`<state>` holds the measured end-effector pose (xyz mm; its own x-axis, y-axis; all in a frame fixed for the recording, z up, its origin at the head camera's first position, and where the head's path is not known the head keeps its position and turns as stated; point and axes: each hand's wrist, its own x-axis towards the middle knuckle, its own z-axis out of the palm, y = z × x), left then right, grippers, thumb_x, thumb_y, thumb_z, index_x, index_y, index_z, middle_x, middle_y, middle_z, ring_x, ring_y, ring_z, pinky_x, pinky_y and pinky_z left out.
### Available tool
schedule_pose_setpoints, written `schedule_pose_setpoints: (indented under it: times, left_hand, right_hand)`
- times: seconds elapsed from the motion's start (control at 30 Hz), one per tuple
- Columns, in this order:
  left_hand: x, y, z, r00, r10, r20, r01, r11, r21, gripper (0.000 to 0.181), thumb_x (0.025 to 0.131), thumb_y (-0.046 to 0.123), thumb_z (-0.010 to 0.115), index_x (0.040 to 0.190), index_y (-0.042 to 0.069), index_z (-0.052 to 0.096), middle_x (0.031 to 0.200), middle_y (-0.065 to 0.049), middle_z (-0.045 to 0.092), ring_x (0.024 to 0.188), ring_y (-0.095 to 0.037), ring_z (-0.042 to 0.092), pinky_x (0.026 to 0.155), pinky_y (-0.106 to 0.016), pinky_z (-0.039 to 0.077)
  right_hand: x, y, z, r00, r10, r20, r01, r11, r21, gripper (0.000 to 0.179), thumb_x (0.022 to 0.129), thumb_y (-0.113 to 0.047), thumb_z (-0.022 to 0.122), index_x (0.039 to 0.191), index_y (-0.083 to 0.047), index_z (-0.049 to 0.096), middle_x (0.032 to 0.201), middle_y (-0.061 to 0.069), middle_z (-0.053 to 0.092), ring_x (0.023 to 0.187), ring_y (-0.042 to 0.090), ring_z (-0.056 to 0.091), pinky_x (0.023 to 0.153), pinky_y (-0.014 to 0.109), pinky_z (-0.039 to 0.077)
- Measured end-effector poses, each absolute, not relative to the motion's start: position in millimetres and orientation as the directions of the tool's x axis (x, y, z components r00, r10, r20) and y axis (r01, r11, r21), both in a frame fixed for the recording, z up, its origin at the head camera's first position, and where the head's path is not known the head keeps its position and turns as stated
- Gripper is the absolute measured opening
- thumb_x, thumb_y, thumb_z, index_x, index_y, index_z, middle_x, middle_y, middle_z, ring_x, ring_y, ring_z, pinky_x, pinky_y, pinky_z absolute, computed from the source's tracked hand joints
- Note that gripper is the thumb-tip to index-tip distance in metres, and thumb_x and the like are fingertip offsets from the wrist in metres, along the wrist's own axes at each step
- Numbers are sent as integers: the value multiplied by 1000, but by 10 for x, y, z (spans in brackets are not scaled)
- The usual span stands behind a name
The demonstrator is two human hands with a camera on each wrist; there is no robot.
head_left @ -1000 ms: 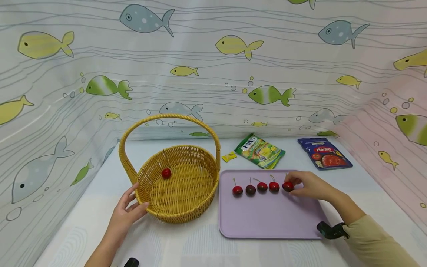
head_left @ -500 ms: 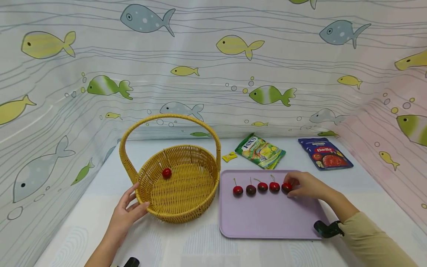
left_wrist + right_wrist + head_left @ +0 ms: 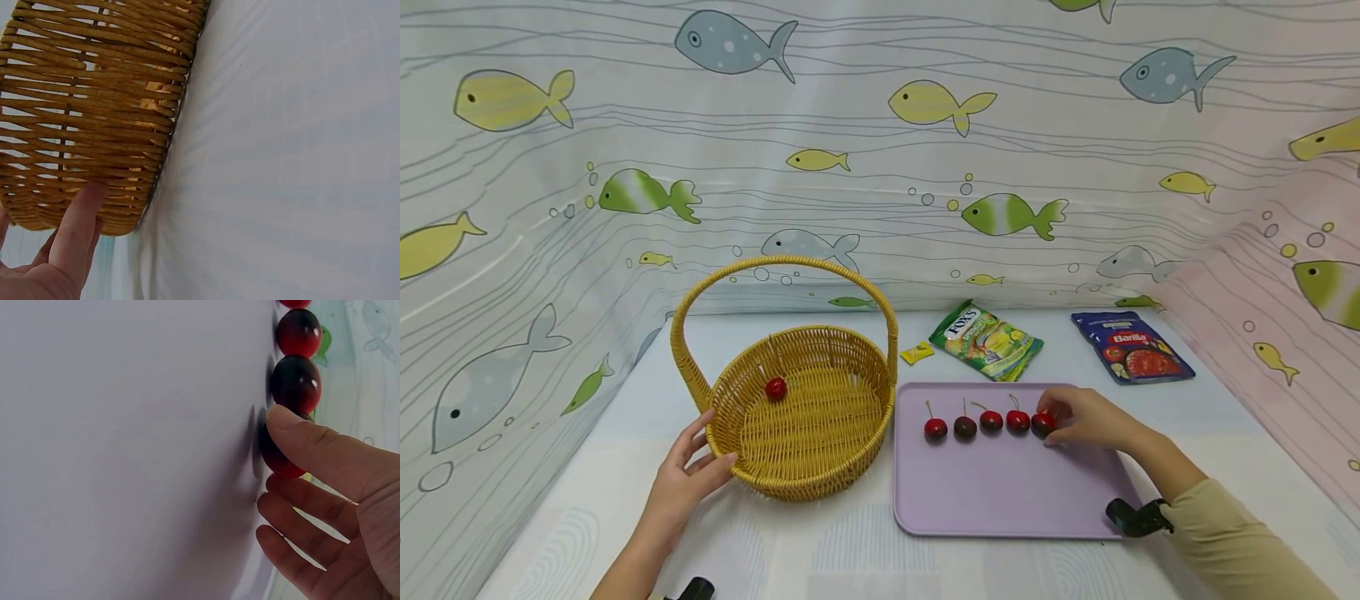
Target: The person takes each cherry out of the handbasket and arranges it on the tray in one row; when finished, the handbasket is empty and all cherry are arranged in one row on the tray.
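A yellow wicker basket [image 3: 808, 433] with a tall arched handle stands on the left of the table, one red cherry [image 3: 777, 389] inside. My left hand [image 3: 681, 479] rests against its near left side, fingers spread. In the left wrist view, a fingertip [image 3: 90, 194] touches the outer weave. On the lilac tray [image 3: 985, 500], several cherries with stems form a row. My right hand [image 3: 1086, 418] pinches the rightmost cherry [image 3: 1042, 423] between thumb and fingers. That cherry sits low at the tray surface, close beside its neighbour [image 3: 1018, 422]; the thumb hides part of it in the right wrist view.
Behind the tray lie a green Fox's candy bag [image 3: 987, 340] and a small yellow wrapped candy [image 3: 917, 353]. A blue Barilla pouch [image 3: 1132, 347] lies at the back right. A fish-patterned curtain [image 3: 880, 167] surrounds the white table.
My right hand has shifted slightly left with the rightmost cherry, bringing it nearer its neighbour in the row. My left hand stays at the basket.
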<state>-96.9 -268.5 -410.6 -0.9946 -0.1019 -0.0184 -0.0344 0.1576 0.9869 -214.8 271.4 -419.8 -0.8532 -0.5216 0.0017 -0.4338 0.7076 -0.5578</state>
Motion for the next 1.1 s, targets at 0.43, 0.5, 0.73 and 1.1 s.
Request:
schedule_pose_setpoints:
  times: [0.43,0.5,0.73,1.1]
  left_hand:
    - [-983,-2678,-4097,-994,-105,-23,-41,169,985,75,90,12,63,149,14,16,142,-26,20,96,3,51,79,-28,52]
    - [-983,-2676,-4096,-994,-106,-23,-41,170,985,75,90,13,63,149,14,16,142,-26,20,96,3,51,79,-28,52]
    - [-977,-2672,-4087,-993,-110,-32,-50,166,985,76,90,12,63,149,14,16,142,-25,20,97,1,51,80,-28,52]
    - [-965,-2671,-4086,-992,-116,-41,-61,175,983,76,90,13,62,150,15,15,142,-25,20,103,-5,50,81,-29,52]
  right_hand:
    - [-2041,2752,-4065,-847,-530,37,-469,713,-521,39,69,-21,83,99,-11,61,89,-4,62,83,18,59,72,36,53]
    - [-2034,2760,-4033,-842,-538,50,-485,712,-508,38,70,-20,82,101,-9,62,91,-3,63,84,18,59,72,36,53]
    - [-2013,2723,-3868,-828,-555,80,-514,695,-503,37,73,-14,80,104,-6,62,96,3,64,88,24,60,74,42,53]
    - [-1962,2433,-3567,-800,-585,133,-575,681,-453,32,74,-16,79,102,-12,63,94,-4,62,89,21,59,76,42,52]
